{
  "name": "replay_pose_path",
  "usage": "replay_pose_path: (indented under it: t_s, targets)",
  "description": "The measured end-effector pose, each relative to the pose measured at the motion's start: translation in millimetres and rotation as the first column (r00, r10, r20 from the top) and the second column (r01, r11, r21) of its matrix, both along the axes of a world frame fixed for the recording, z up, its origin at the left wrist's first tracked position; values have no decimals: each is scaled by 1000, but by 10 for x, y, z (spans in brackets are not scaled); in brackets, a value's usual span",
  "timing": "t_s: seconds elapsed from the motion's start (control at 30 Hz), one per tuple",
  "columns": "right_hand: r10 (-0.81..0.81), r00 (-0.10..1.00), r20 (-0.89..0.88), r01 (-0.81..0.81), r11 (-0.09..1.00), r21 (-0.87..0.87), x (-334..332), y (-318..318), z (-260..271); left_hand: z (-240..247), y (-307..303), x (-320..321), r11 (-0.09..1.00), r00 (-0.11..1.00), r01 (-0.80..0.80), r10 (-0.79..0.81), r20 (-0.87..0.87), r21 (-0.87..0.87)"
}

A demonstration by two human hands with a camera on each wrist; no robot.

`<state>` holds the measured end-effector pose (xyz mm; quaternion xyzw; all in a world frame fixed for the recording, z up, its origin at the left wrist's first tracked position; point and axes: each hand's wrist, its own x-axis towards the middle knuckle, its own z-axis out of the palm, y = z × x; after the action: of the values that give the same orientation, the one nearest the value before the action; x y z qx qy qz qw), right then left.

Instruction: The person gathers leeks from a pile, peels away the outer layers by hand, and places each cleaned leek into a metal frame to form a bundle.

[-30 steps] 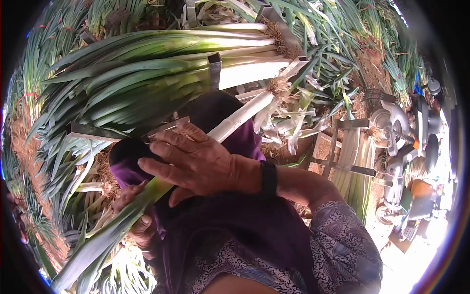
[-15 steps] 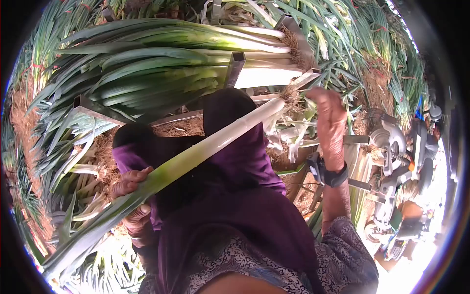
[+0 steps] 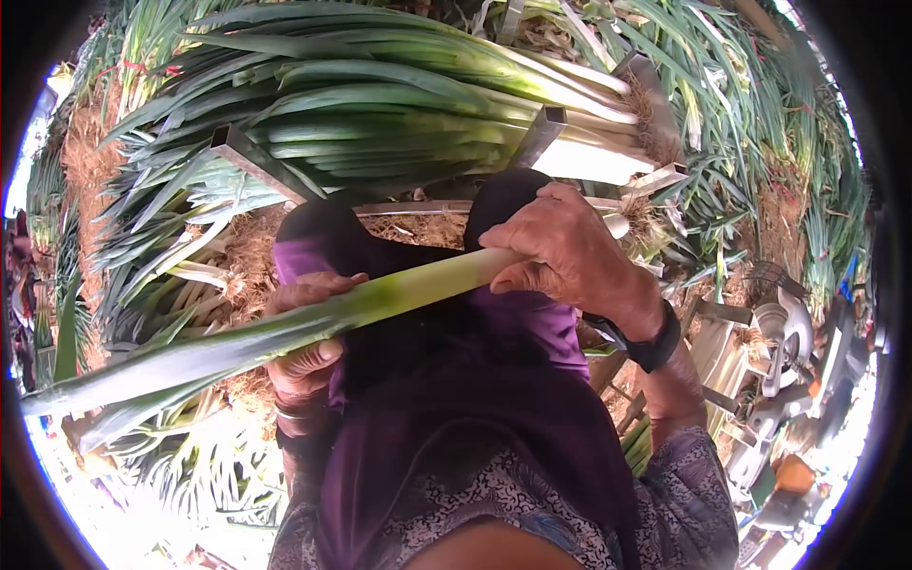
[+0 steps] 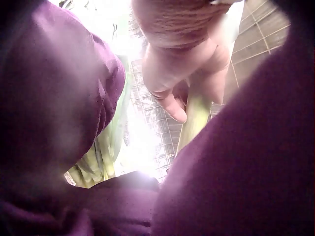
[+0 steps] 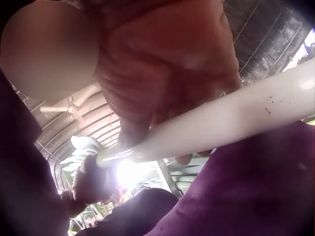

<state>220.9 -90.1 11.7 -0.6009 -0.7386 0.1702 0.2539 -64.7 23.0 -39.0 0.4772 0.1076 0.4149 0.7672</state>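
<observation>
A single leek (image 3: 427, 285) lies slantwise above the person's lap, its green leaves toward the lower left and its white shaft toward the upper right. My left hand (image 3: 296, 369) grips it where the leaves begin, thumb below and fingers above. Farther along, my right hand (image 3: 581, 255) holds the white shaft between thumb and fingers, covering part of it; the root end shows just beyond the knuckles. In the right wrist view, the smooth white shaft (image 5: 221, 123) carries a few dark specks. The left wrist view shows thumb and fingers around the green stalk (image 4: 194, 118).
Ahead of the knees, a large pile of leeks (image 3: 408, 142) lies between metal posts (image 3: 539, 138), roots to the right. Another metal frame (image 3: 717, 312) with leeks stands at the right, near grey equipment (image 3: 781, 328). Loose leeks (image 3: 185, 275) lie at the left.
My right hand first moves from over the leek's middle out to its root end, then comes back onto the white shaft and holds it. My left hand keeps its grip; the leek lies flatter.
</observation>
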Motion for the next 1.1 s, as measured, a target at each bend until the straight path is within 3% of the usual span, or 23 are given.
replay_pose_path:
  t_s: [0.1,0.13,0.2,0.3,0.4,0.5,0.6,0.63,0.73,0.77,0.8,0.87,0.93,0.97,1.07,1.1]
  targets:
    - [-142,985,-96,157,972,174,144,-95,-14,5,53,-8,998,997,45,-47,68,32]
    - [-243,927,-286,296,942,158,213,-181,2,17,63,-11,997,991,70,-74,110,43]
    - [-397,675,-622,541,840,51,344,-358,32,-23,112,-53,993,989,82,-92,114,89]
    - [-375,657,-655,606,779,161,404,-532,54,-93,121,-113,989,996,52,-61,63,136]
    - [-355,602,-716,562,824,64,306,-767,-108,-156,132,-123,981,993,67,-84,84,182]
    - [-477,627,-616,659,746,92,69,-852,-264,-147,142,-86,975,992,60,-82,97,213]
    - [-587,502,-635,792,608,64,9,-819,-280,-143,199,-134,961,988,125,-143,55,248]
    - [-650,562,-511,765,644,21,59,-871,-231,-117,190,-112,964,989,121,-138,55,238]
    - [-465,543,-699,616,787,-45,161,-1010,-653,-120,179,-37,961,993,62,-86,79,268]
    - [-571,587,-574,680,732,-33,56,-1011,-686,-141,166,-29,955,997,28,-46,55,295]
    - [-503,688,-524,587,809,-6,50,-944,-693,-160,144,-41,946,999,-8,-2,32,324]
    - [-485,875,-8,476,862,-176,135,-1013,-952,-196,178,-53,922,999,-48,44,19,385]
    - [-573,815,90,571,764,-301,183,-986,-799,-258,233,-80,893,998,-58,40,51,447]
    - [-589,781,208,623,760,-186,206,-966,-671,-178,193,-59,922,999,-46,42,20,384]
    - [-627,765,150,611,779,138,241,-914,-219,3,141,-40,981,999,-29,35,-30,190]
    - [-601,789,126,599,799,56,228,-937,-69,45,142,-32,987,998,-28,35,-42,157]
